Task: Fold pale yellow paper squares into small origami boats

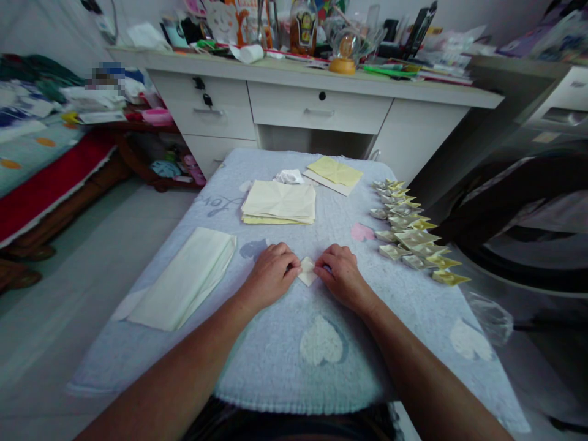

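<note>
A small folded piece of cream paper, diamond-shaped, lies on the blue cloth between my hands. My left hand pinches its left corner, and my right hand pinches the right one. Both hands rest low on the cloth with the fingers curled, so the corners are partly hidden. Beyond them sits a stack of creased cream and yellow paper sheets. Rows of folded paper boats, cream, grey and yellow, stand along the right side of the table.
A long folded pale sheet lies at the left. Yellow and white squares and a crumpled white tissue are at the back. A cluttered white desk stands behind the cloth-covered table. A washing machine is at the right.
</note>
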`<state>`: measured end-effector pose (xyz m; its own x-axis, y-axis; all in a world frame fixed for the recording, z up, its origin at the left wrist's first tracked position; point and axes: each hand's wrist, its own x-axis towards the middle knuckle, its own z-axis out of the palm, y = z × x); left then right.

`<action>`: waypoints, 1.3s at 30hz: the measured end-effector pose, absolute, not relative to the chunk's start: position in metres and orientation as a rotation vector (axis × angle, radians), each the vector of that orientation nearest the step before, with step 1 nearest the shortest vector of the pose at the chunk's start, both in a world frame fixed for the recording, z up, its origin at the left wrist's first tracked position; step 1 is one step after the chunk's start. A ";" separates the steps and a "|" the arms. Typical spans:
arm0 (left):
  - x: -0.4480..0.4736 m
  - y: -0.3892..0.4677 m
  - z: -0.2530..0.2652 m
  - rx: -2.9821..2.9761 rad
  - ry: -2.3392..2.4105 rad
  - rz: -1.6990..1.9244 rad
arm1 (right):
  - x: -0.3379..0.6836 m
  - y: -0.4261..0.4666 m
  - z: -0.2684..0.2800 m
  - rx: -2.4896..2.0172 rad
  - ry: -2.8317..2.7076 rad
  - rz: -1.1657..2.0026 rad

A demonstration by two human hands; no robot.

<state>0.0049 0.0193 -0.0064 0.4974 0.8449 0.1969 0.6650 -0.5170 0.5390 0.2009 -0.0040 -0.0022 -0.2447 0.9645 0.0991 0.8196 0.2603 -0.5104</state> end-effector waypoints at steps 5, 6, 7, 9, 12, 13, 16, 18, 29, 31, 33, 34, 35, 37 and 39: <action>0.005 0.019 -0.005 2.360 1.268 0.607 | 0.199 -0.004 -0.001 -1.690 -2.151 0.473; 0.005 0.019 -0.005 2.360 1.271 0.604 | 0.199 -0.004 -0.001 -1.702 -2.151 0.468; 0.005 0.019 -0.006 2.361 1.276 0.600 | 0.198 -0.004 -0.001 -1.712 -2.149 0.459; 0.006 0.019 -0.007 2.366 1.291 0.598 | 0.198 -0.004 -0.002 -1.725 -2.145 0.435; 0.006 0.019 -0.008 2.388 1.316 0.599 | 0.197 -0.004 -0.003 -1.747 -2.143 0.407; 0.006 0.019 -0.008 2.398 1.325 0.594 | 0.197 -0.004 -0.004 -1.759 -2.146 0.401; 0.007 0.018 -0.008 2.419 1.359 0.555 | 0.196 -0.004 -0.004 -1.804 -2.154 0.391; 0.007 0.018 -0.008 2.425 1.394 0.528 | 0.195 -0.004 -0.004 -1.828 -2.154 0.382; 0.012 0.011 -0.005 2.407 1.576 0.443 | 0.193 -0.003 -0.001 -1.896 -2.183 0.326; 0.012 0.011 -0.005 2.411 1.573 0.448 | 0.192 -0.002 0.000 -1.908 -2.195 0.326; 0.012 0.012 -0.006 2.411 1.567 0.452 | 0.192 -0.002 -0.001 -1.917 -2.202 0.324; 0.011 0.013 -0.007 2.406 1.563 0.453 | 0.192 -0.002 -0.001 -1.920 -2.204 0.321; 0.010 0.014 -0.008 2.397 1.557 0.453 | 0.192 -0.001 -0.001 -1.922 -2.206 0.319; 0.008 0.017 -0.009 2.374 1.527 0.450 | 0.192 -0.001 0.000 -1.925 -2.208 0.320; 0.006 0.020 -0.009 2.344 1.479 0.449 | 0.192 -0.001 0.000 -1.923 -2.208 0.330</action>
<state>0.0056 0.0203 -0.0090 0.4106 0.9077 0.0866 0.8028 -0.4049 0.4377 0.1922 -0.0009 -0.0001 -0.1375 0.9905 0.0003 0.9471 0.1316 -0.2927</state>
